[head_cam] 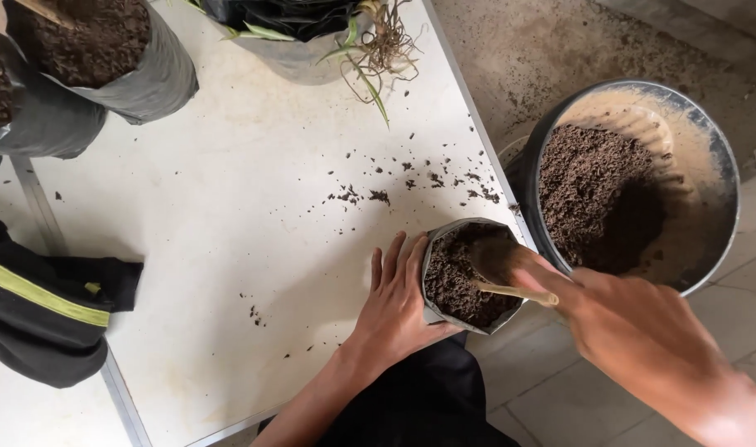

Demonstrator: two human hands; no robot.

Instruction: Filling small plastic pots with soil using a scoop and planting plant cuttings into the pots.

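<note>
My left hand (398,302) is wrapped flat against the near side of a small grey grow bag (469,275), fingers spread and pressing its wall to steady it; the bag stands right at the tabletop's (229,248) right edge, close to the near corner and partly overhanging it, already filled with dark soil nearly to the rim. My right hand (634,331) is closed around a wooden scoop (510,273) whose bowl hovers blurred over the bag's mouth, the stick handle running back into my grip. Just off the table's right edge sits a black bucket (709,149) on the floor, half full of the same soil (597,194). I judge the risk to be the bag's perch: it is soft-walled and so near the edge that a hard push from the scoop, or a slackening of my left palm, could tip it off and dump the soil. Heaping more on could also spill crumbs; a scatter of them (419,178) already lies toward the far right edge. Counting: one small bag in hand, one scoop, one bucket, two larger filled grey bags (138,79) at the far left corner, one black bag with a rooted green plant (369,45) at the far edge, and one dark garment with a yellow stripe (43,302) on the left.
</note>
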